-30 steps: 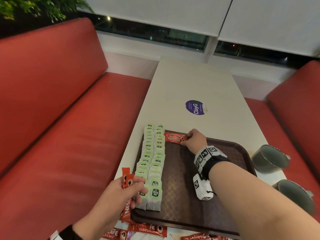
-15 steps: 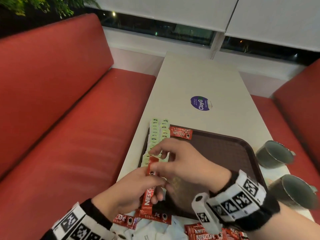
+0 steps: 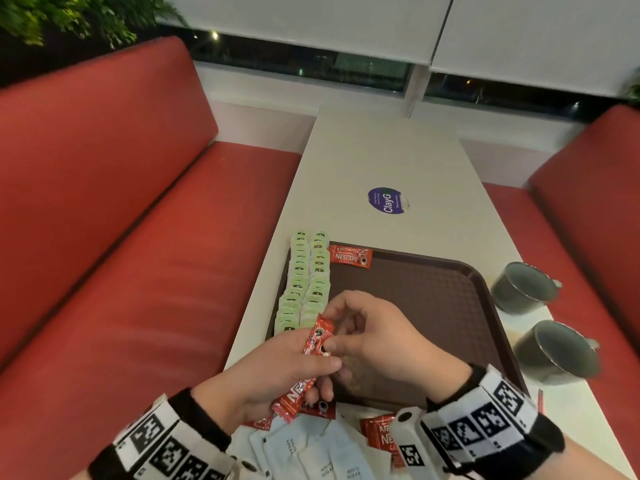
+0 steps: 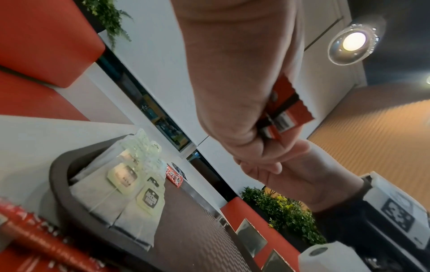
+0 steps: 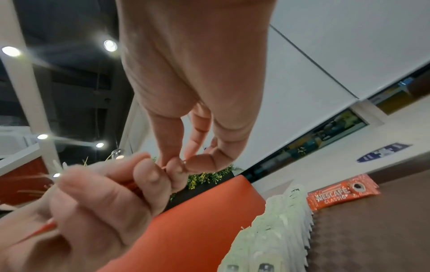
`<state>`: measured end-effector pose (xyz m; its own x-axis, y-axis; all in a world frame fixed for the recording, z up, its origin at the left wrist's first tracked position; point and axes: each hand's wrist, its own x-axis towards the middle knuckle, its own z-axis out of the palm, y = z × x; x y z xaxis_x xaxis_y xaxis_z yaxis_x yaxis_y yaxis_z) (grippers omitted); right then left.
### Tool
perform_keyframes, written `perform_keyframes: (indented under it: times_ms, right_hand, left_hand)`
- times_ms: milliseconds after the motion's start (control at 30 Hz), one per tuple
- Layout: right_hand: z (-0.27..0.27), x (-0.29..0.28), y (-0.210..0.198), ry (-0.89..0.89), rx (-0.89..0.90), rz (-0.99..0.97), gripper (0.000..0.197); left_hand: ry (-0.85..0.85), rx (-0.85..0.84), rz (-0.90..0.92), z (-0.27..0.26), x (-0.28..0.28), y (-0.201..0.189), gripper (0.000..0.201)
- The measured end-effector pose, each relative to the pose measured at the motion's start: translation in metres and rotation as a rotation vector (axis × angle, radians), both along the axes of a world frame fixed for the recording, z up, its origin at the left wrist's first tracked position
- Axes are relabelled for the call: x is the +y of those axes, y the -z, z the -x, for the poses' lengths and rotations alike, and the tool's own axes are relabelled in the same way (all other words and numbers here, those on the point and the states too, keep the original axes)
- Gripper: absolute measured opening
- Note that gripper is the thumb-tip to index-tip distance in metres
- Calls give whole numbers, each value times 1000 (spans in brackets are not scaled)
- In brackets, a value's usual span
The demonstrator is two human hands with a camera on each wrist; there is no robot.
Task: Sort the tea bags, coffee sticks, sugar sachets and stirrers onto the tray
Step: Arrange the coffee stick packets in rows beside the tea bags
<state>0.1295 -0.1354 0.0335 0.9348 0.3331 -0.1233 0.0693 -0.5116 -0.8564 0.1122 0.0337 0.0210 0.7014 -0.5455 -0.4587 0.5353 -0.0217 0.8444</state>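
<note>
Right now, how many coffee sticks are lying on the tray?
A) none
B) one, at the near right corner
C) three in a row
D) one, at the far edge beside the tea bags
D: a single coffee stick lies on the tray at its far edge, next to the tea bags.

- Left hand raised over the near tray edge, fingers curled, thumb pressed across the top, gripping a coffee stick.
- Right hand just beside it, thumb and forefinger pinching the same stick's upper end, other fingers loosely bent.
- Both wrists wrapped in black-and-white patterned bands.
</note>
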Motion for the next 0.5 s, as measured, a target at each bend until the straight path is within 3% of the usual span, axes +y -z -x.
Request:
perform_keyframes:
  times_ms: [300,367,500]
  right_hand:
    - [10,-6,-3,82,163,-205,18]
    - [14,-5,-5,35,152,-121,11]
    - [18,-8,-12,47,55,53,20]
  left_hand:
    - [-30,-166,-140,9,-2,-9,17]
    - [-9,-186,-159,13,-3,-11,19]
    - [-66,-185,-165,20,-6,-14,22]
